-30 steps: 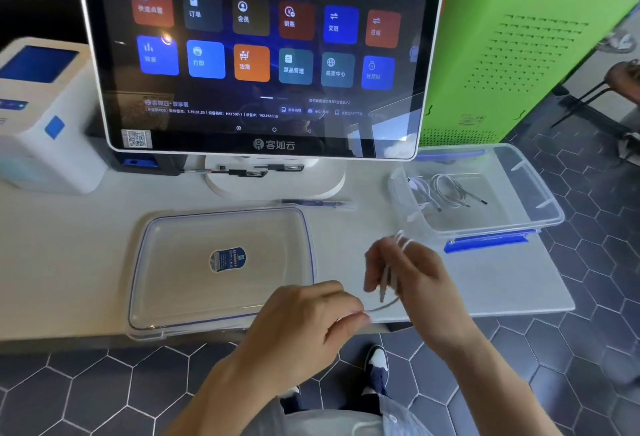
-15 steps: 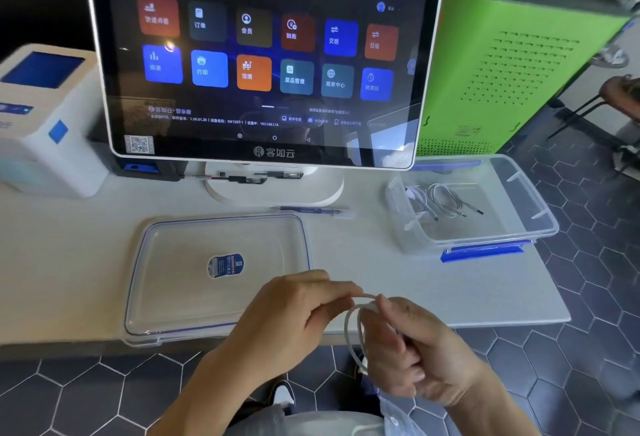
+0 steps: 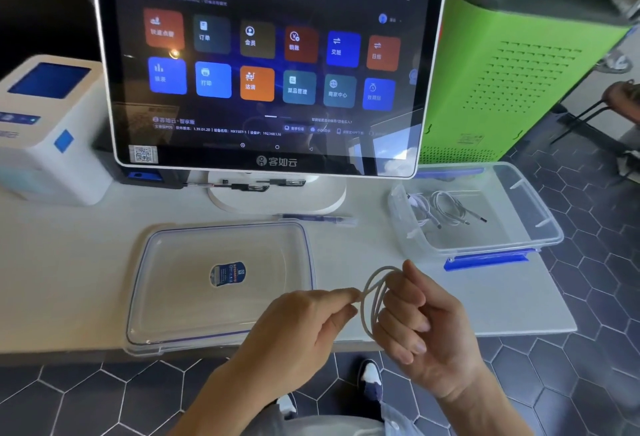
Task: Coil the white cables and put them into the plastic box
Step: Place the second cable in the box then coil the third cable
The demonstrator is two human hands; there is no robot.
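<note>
A white cable (image 3: 372,293) is wound into a small coil above the table's front edge. My right hand (image 3: 420,328) grips the loops with curled fingers. The thumb and forefinger of my left hand (image 3: 304,324) pinch the coil's left side. The clear plastic box (image 3: 550,227) with blue clips stands at the right end of the table, beyond my right hand. Coiled white cables (image 3: 443,208) lie in its left half.
The box's clear lid (image 3: 166,297) lies flat left of my hands. A touchscreen terminal (image 3: 270,65) stands behind it, with a pen (image 3: 311,218) at its base. A white printer (image 3: 48,130) stands far left, a green cabinet (image 3: 512,65) behind the box. Dark hexagon floor lies below.
The cable went from a strand stretched between my hands to a wound coil. My right hand dropped toward me, then rose again, and now holds several loops.
</note>
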